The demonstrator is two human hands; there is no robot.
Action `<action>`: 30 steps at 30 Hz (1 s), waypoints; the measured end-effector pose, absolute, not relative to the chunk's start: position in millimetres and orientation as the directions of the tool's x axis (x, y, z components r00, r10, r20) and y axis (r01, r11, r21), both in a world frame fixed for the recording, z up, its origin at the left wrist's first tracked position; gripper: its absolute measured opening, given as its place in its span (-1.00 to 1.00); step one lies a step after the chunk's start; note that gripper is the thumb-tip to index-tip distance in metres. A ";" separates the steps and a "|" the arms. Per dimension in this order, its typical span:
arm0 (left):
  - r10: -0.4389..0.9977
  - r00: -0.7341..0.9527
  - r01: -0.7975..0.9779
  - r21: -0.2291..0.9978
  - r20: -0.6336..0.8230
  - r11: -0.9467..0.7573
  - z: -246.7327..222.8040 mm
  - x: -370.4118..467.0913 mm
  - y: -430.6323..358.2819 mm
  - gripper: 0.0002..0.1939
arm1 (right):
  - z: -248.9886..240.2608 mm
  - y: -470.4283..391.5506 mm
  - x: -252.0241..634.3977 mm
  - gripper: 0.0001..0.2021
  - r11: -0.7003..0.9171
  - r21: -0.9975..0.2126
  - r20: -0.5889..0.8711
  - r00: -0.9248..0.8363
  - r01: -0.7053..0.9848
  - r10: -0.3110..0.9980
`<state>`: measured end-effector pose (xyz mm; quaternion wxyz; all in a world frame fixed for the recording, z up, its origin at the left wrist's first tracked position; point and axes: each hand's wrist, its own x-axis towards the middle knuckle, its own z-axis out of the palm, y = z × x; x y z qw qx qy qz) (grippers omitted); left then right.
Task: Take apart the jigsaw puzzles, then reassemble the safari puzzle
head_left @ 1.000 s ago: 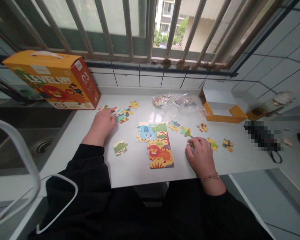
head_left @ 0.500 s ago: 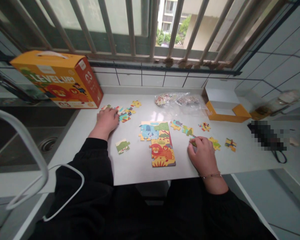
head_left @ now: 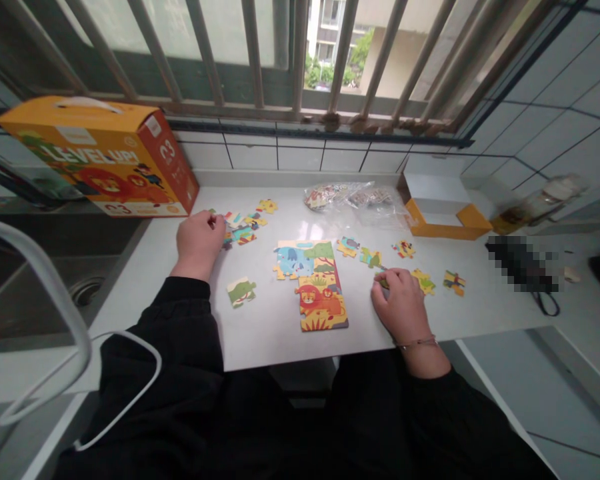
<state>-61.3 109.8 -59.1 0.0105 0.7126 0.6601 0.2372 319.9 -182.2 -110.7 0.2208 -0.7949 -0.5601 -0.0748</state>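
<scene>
A partly joined jigsaw puzzle [head_left: 325, 308] with elephants and lions lies flat on the white counter [head_left: 275, 343]. At the left, my left hand [head_left: 200, 241] is closed with its fingertips pinched, at the edge of a cluster of loose puzzle pieces [head_left: 240, 232]; whatever is between the fingers is hidden. My right hand [head_left: 403, 300] rests right of the puzzle, its fingers closed on a greenish puzzle piece [head_left: 381, 281], mostly covered. A green tree piece [head_left: 241, 292] lies alone between my left forearm and the puzzle.
More loose pieces [head_left: 371, 258] lie around my right hand. Along the back are a yellow puzzle box [head_left: 105, 167], clear bags of pieces [head_left: 330, 195] and an open orange-and-white box [head_left: 445, 217]. A bottle [head_left: 535, 203] stands right, a sink [head_left: 95, 267] is left.
My left hand has drawn slightly left off the cluster, its fingers now curled into a pinch. My right hand stays at the same piece. The whole view has shifted a little.
</scene>
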 end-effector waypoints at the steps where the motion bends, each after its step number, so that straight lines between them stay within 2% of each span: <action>1: 0.947 0.017 0.939 0.320 0.322 -0.126 -58.7 -59.5 108.6 -0.65 | -110.6 -182.0 319.8 -0.86 -0.275 -0.268 0.366 0.362 0.923 0.857; 10: 0.954 0.063 0.949 0.277 0.293 -0.148 -60.6 -56.6 109.8 -0.59 | -112.1 -179.8 320.2 -0.85 -0.271 -0.277 0.385 0.365 0.922 0.848; 22: 0.963 0.093 0.933 0.316 0.253 -0.173 -64.6 -54.5 114.0 -0.58 | -114.9 -173.3 330.8 -0.78 -0.230 -0.298 0.421 0.344 0.926 0.839; 25: 0.962 0.101 0.929 0.323 0.255 -0.183 -64.4 -54.0 113.3 -0.59 | -108.4 -157.5 342.0 -0.64 -0.199 -0.255 0.384 0.288 0.946 0.878; 30: 0.962 0.106 0.908 0.369 0.252 -0.196 -63.1 -54.2 111.9 -0.61 | -95.8 -130.7 362.6 -0.48 -0.158 -0.218 0.217 0.205 0.963 0.954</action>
